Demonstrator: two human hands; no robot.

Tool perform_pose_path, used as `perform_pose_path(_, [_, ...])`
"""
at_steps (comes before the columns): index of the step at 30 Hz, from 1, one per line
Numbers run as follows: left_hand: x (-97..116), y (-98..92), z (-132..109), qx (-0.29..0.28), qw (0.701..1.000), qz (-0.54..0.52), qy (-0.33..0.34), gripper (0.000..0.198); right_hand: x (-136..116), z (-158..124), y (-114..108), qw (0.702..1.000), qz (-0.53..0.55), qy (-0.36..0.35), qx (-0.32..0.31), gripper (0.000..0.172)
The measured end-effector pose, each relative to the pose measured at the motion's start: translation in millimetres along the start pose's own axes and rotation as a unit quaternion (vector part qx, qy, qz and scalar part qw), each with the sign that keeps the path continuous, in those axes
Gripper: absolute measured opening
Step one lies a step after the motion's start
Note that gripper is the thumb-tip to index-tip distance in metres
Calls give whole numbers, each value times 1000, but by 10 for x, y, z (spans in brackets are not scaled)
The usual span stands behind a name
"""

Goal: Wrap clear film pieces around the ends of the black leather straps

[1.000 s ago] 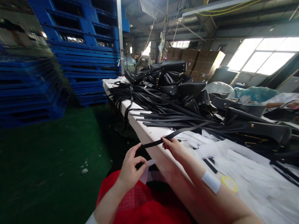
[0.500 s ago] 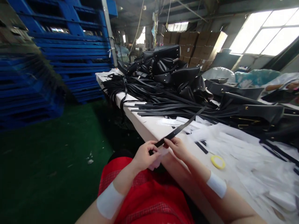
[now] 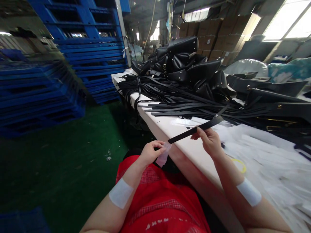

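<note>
My right hand [image 3: 209, 141] pinches a black strap [image 3: 186, 134] around its middle. Small holes show toward the strap's far part, which bends up over the table, while its near end points down at my left. My left hand [image 3: 152, 152] is closed on a thin, whitish translucent sleeve [image 3: 163, 157] that hangs beside the table edge. The strap's near end touches or lies just at the top of this sleeve; I cannot tell if it is inside. Behind my hands, many loose black straps [image 3: 170, 108] lie along the white table [image 3: 155, 124].
A heap of black bags [image 3: 184, 61] rises at the back of the table. Whitish sheets [image 3: 262, 161] cover the right side, with a yellow ring [image 3: 240, 165] partly behind my right forearm. Blue pallets [image 3: 97, 55] are stacked at left on the green floor [image 3: 97, 174].
My right hand has moved right and up along with the strap. The strap's near end has come away from my left hand, which keeps the translucent sleeve. The view has shifted left.
</note>
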State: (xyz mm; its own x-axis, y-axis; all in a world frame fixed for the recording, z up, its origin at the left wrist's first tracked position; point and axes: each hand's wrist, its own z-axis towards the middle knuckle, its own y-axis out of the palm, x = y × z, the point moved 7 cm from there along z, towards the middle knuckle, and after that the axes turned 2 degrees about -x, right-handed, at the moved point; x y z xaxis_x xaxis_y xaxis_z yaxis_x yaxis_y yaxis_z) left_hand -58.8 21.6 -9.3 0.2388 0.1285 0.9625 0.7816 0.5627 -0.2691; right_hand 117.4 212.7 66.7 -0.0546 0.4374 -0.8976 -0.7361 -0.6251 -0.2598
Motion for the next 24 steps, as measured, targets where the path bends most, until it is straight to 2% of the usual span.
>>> perform_pose_path(6, [84, 80, -10, -35, 996, -87, 8, 23, 76, 1, 151, 998, -12, 16, -59, 41])
perform_pose_path(8, [53, 77, -8, -27, 997, -77, 1, 26, 72, 5, 123, 999, -22, 16, -37, 41])
perform_pose_path(12, [0, 50, -7, -17, 999, -34, 0, 26, -25, -8, -48, 999, -14, -1, 53, 39])
perform_pose_path(14, [-10, 51, -11, -25, 999, -23, 5, 25, -67, -17, -90, 998, 7, -8, 61, 36])
perform_pose_path(17, [-34, 41, -20, -30, 999, -23, 0, 26, -63, -10, -98, 999, 3, -1, 38, 37])
perform_pose_path(20, [-48, 28, -26, -34, 999, -31, -7, 28, -5, 15, -42, 1000, -20, 15, -9, 41])
perform_pose_path(24, [-12, 108, -24, -52, 998, -47, -10, 33, 86, -35, 225, 996, -27, 44, -72, 41])
